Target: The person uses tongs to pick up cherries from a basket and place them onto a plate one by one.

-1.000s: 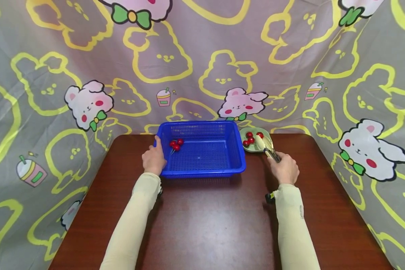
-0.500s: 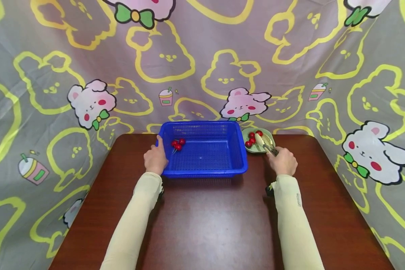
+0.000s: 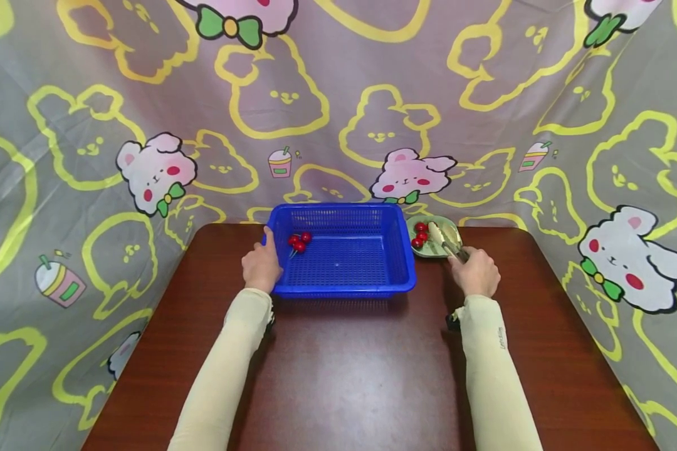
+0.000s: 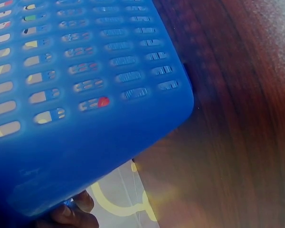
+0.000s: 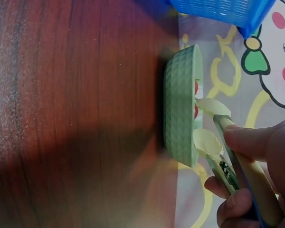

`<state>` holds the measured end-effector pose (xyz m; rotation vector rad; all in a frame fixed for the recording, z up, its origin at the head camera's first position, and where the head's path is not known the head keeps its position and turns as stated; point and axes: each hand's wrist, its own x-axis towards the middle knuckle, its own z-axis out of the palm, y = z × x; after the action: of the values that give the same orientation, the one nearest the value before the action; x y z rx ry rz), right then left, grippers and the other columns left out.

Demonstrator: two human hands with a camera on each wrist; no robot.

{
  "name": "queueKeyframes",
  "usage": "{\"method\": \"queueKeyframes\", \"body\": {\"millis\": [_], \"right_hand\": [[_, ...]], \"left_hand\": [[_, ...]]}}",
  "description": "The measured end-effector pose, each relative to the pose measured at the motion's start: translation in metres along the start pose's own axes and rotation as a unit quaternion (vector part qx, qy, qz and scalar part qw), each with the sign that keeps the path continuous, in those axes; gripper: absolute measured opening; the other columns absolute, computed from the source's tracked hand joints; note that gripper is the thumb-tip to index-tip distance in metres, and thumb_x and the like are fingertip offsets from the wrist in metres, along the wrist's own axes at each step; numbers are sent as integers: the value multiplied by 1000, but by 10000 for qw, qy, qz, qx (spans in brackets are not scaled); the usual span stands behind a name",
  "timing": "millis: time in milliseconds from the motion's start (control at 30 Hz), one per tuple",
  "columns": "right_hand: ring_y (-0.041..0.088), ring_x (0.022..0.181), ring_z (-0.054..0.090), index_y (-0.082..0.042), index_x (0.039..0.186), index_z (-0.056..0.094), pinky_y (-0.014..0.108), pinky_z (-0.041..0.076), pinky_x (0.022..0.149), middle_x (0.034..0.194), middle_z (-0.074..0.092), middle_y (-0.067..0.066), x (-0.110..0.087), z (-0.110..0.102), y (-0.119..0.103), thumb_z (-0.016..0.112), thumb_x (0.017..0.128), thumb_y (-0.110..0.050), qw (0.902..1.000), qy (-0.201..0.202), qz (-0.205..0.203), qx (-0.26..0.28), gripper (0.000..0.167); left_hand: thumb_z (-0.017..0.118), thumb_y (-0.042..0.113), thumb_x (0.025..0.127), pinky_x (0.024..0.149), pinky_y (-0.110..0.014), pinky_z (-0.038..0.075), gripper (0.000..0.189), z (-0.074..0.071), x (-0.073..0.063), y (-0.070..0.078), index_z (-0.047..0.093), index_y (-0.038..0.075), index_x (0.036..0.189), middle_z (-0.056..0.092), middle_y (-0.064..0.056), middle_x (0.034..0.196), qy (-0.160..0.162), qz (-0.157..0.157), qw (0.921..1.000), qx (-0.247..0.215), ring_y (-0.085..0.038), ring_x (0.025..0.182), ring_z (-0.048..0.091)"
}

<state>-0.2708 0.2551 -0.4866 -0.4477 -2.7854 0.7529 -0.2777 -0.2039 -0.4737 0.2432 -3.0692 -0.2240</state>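
Observation:
A blue plastic basket stands at the far middle of the brown table, with three red cherry tomatoes in its left part. My left hand grips the basket's left rim. Right of the basket is a small green bowl holding more red tomatoes. My right hand holds a pair of tongs, their pale tips lying over the bowl, slightly apart. Nothing shows between the tips.
A patterned cloth with rabbits and yellow outlines hangs behind and on both sides of the table. Bare brown tabletop stretches between my forearms and towards the near edge.
My right hand has moved forward with the tongs, so their tips reach further over the green bowl. The left hand stays on the basket's rim.

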Motion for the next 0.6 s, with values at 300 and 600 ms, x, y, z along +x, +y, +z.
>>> {"method": "queueKeyframes", "body": {"millis": [300,600], "right_hand": [[51,120,60,-13,141,65,64,46,95,136,66,22,-4,-15,-11,68,96,-44,9975,15,-55,704,55],[14,63,58,-12,144,62,25,49,52,127,67,17,-12,-30,-31,72,97,-41,9585,-1064,-35,2645,56]], "left_hand": [[81,20,83,75,-54,57,108,-1,-1,0,11,5,164,62,-33,121,-5,-20,10000,-2,-46,85,69],[80,20,83,72,-53,56,107,1,-1,0,13,4,164,63,-32,119,64,7,10000,31,-45,83,69]]}}
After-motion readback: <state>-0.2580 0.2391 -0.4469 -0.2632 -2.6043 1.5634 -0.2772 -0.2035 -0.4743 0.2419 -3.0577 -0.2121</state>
